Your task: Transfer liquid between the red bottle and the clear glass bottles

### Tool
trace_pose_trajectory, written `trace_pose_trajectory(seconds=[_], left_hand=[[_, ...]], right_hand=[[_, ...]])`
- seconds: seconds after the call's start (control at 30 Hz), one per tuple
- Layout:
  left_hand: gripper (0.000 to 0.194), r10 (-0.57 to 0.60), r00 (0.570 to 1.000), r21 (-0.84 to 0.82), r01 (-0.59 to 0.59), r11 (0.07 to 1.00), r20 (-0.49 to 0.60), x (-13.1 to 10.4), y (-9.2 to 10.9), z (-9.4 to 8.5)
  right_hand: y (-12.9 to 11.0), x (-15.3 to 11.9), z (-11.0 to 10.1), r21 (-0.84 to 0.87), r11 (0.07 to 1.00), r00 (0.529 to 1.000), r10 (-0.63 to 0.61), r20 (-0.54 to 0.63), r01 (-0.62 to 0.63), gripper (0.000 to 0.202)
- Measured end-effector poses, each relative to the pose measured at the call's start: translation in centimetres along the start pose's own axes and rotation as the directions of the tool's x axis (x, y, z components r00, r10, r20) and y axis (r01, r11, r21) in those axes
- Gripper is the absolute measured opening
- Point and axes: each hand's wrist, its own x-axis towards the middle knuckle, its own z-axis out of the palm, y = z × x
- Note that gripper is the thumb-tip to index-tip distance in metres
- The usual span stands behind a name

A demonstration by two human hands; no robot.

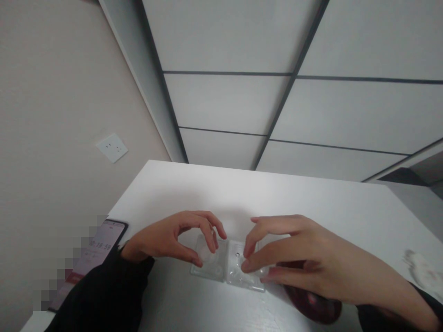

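Observation:
An opened clear plastic case lies flat on the white table, its two halves side by side. My left hand (183, 237) is over the left half (211, 269), thumb and fingers apart, with nothing seen between them. Over the right half (238, 272) is my right hand (290, 251), its fingers curled and its thumb and fingertips close to small clear pieces in the case. Whether those fingertips pinch anything is too small to tell.
A dark red, shiny rounded object (314, 306) sits under and beside my right hand. At the table's left edge lies a phone (100, 249). A blurred whitish item (424, 272) is at the right. The white table (221, 184) meets panelled doors behind.

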Motion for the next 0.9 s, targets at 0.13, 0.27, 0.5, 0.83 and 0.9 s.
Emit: trace_pose_trajectory(seconds=[0.13, 0.27, 0.5, 0.83, 0.9], left_hand=[[0.014, -0.014, 1.000, 0.018, 0.014, 1.000, 0.013, 0.0, 0.0, 0.0], [0.012, -0.042, 0.999, 0.029, 0.042, 0.999, 0.015, 0.1, 0.1, 0.1], [0.024, -0.056, 0.998, 0.034, 0.056, 0.998, 0.005, 0.0, 0.1, 0.2], [0.035, 0.022, 0.999, -0.058, -0.024, 0.998, -0.033, -0.1, -0.5, 0.0], [0.034, 0.016, 0.998, -0.048, -0.019, 0.999, -0.063, -0.1, -0.4, 0.0]], right_hand=[[-0.3, 0.1, 0.3, -0.031, 0.997, 0.997, 0.068, 0.047, -0.067, 0.018], [-0.6, 0.1, 0.6, -0.083, 0.989, 0.990, 0.129, 0.055, -0.124, 0.026], [-1.2, 0.5, 0.6, -0.159, 0.966, 0.975, 0.216, 0.054, -0.205, 0.040], [-1.9, 1.5, 0.7, -0.233, 0.928, 0.944, 0.317, 0.088, -0.291, 0.040], [-2.5, 1.0, 0.4, -0.229, 0.941, 0.963, 0.266, 0.040, -0.250, 0.038]])
